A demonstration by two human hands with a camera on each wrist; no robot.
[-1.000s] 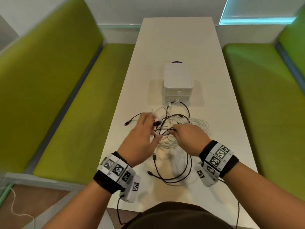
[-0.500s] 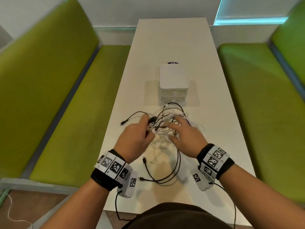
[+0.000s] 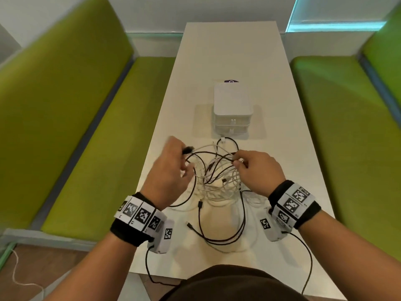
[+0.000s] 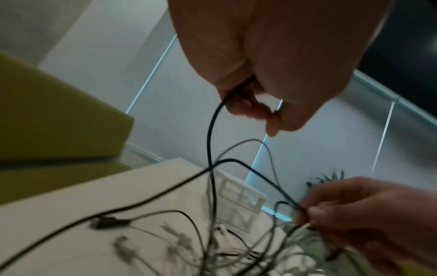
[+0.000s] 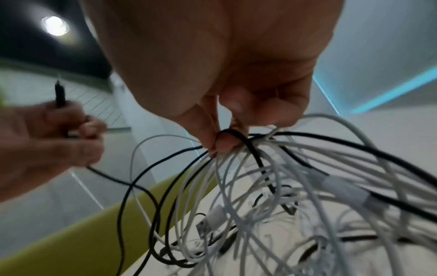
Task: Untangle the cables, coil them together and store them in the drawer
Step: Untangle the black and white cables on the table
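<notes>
Tangled black and white cables point(image 3: 219, 181), partly lifted, partly heaped on the counter. White two-drawer unit point(image 3: 232, 111) at 12 o'clock, drawers closed.

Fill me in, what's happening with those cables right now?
A person is untangling cables over the white table. The left hand pinches the plug end of a black cable; the right hand grips a bunch of black and white cables, lifted and knotted. The drawer unit behind them is shut.
</notes>
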